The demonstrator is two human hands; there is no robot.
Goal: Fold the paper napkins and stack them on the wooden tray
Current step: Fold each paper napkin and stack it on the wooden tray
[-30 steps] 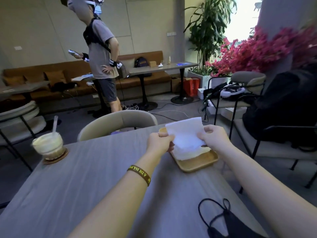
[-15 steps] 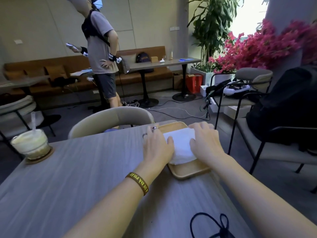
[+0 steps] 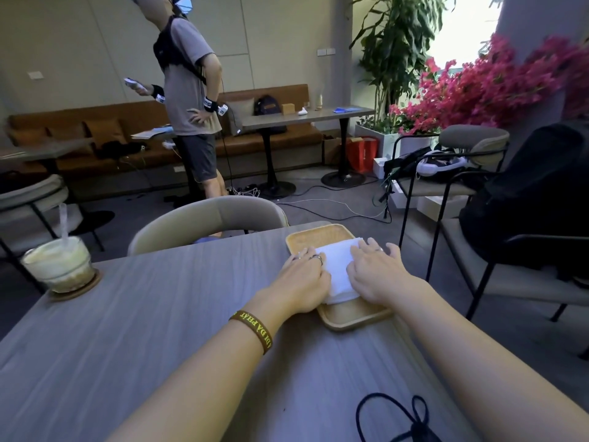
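A stack of folded white paper napkins (image 3: 338,269) lies on the wooden tray (image 3: 318,238) at the far right of the grey table. My left hand (image 3: 302,280) lies flat with straight fingers on the stack's left edge. My right hand (image 3: 376,272) presses flat on its right side, fingers spread. Both palms cover much of the napkins, so only a white strip shows between them.
An iced drink (image 3: 59,266) with a straw stands on a coaster at the table's left edge. A black cord (image 3: 398,416) lies at the near right. A beige chair (image 3: 207,221) stands behind the table. A person (image 3: 191,100) stands beyond it, and dark chairs (image 3: 478,202) stand to the right.
A second ago both hands pinched a napkin held up over the tray. They laid it on the stack and now press flat on it.
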